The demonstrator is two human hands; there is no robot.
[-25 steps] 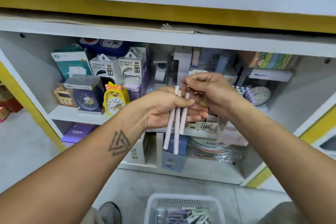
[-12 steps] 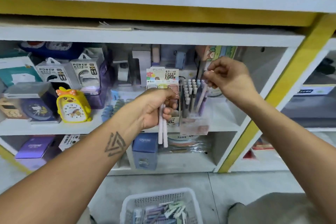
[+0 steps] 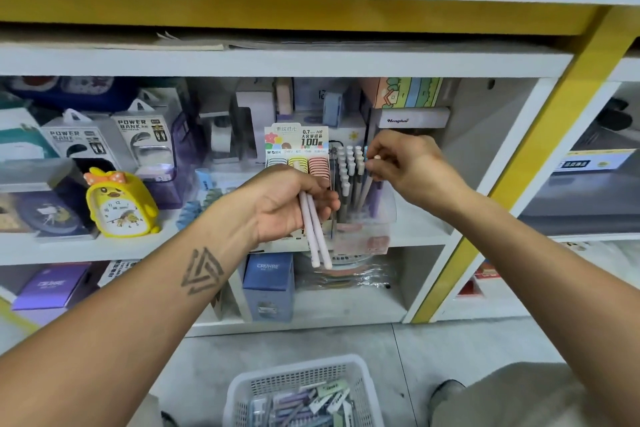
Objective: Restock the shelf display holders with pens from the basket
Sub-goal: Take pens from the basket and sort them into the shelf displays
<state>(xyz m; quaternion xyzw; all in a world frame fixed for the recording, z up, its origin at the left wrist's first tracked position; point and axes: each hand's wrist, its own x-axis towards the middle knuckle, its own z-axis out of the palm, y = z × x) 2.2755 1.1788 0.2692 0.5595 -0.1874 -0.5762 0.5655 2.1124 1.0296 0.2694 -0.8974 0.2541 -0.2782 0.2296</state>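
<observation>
My left hand grips two pale pink pens that hang down in front of the shelf edge. My right hand pinches the top of a third pale pen, whose lower end stands inside the clear display holder on the middle shelf. Several white-capped pens fill that holder. On the floor below stands a white mesh basket holding several pen boxes.
A lead-refill display card stands just left of the holder. Further left are a yellow duck clock and power bank boxes. A blue box sits on the lower shelf. A yellow post bounds the shelf on the right.
The view has moved closer. My right hand has lowered its pen further into the holder. My left hand went from three pens to two a second ago and still holds two.
</observation>
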